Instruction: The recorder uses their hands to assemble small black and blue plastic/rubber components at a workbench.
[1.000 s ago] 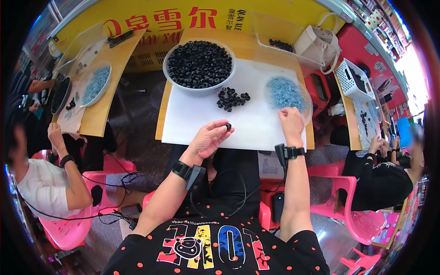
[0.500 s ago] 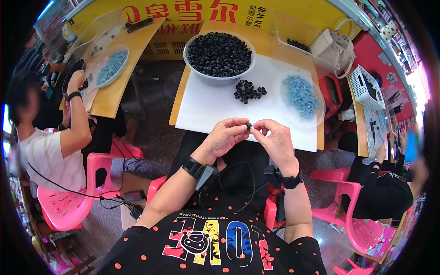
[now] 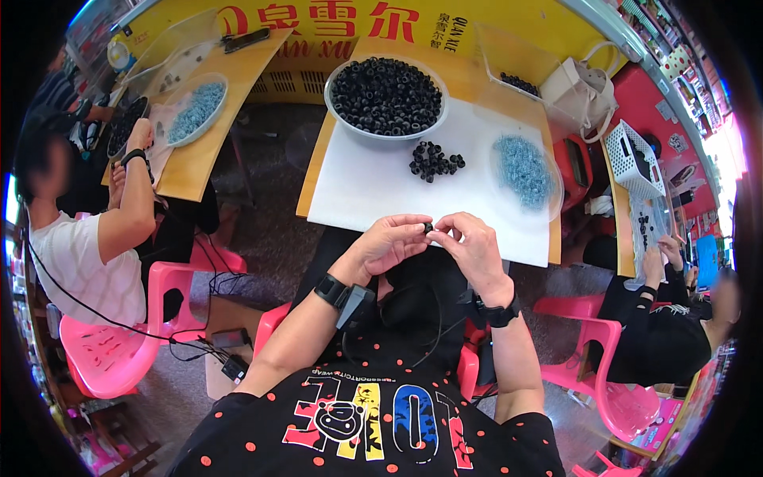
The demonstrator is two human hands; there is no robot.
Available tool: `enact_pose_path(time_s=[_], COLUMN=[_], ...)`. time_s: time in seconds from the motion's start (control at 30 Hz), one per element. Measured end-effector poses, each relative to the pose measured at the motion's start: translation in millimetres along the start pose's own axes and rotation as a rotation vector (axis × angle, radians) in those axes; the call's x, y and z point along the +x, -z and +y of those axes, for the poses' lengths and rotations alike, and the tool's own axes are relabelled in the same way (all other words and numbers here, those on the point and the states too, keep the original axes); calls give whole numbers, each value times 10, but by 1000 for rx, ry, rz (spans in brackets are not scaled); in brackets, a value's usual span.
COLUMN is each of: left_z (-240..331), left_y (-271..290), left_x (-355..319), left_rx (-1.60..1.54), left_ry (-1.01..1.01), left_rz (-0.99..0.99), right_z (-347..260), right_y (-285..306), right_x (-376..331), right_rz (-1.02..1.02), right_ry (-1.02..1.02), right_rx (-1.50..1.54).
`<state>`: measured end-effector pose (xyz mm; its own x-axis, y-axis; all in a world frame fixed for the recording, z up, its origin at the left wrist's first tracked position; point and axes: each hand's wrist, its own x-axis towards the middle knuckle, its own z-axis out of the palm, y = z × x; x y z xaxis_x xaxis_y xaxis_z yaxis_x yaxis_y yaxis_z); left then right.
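Note:
Just off the table's near edge, my left hand (image 3: 391,246) pinches a small round black ring-like piece (image 3: 427,227) between thumb and fingertips. My right hand (image 3: 474,242) meets it from the right, its thumb and forefinger pressed together close to the piece. Whatever sits between those right fingertips is too small to make out. Beyond my hands, a loose cluster of similar black pieces (image 3: 435,162) lies on a white sheet (image 3: 358,187). To the right is a clear shallow dish (image 3: 554,208) of small pale-blue translucent pieces (image 3: 522,172).
A large white bowl (image 3: 328,101) heaped with black pieces stands at the back of the table. A clear bin (image 3: 509,86) and a cream handbag (image 3: 579,97) sit back right. People work at tables on both sides, the left one on a pink chair (image 3: 111,362).
My hands stay nearly in place; the right fingertips have shifted slightly at the black piece. The left co-worker's raised hand has moved a little, and the right co-worker's hands have changed position.

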<state>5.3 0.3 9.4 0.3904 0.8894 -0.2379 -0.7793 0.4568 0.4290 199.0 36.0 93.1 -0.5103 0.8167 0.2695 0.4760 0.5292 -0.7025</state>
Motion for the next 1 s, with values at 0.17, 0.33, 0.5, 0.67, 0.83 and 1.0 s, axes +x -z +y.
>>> enact_pose_path(time_s=[0.17, 0.33, 0.5, 0.67, 0.83, 1.0], left_z=[-164, -133, -68, -24, 13, 8], left_y=[12, 20, 21, 41, 109, 28], left_x=[61, 84, 105, 95, 21, -8], left_rx=[-297, -418, -412, -402, -451, -450], left_ry=[42, 6, -7, -5, -49, -60], left_rz=[-35, 71, 115, 105, 140, 205], right_z=[105, 492, 1114, 1446, 1307, 1171], right_y=[-147, 32, 66, 8, 0, -19], right_x=[65, 442, 1069, 1368, 1368, 1168], right_rz=[81, 197, 215, -32, -112, 121], right_ry=[-16, -145, 67, -51, -217, -191], right_rx=[161, 31, -330, -521, -458, -244])
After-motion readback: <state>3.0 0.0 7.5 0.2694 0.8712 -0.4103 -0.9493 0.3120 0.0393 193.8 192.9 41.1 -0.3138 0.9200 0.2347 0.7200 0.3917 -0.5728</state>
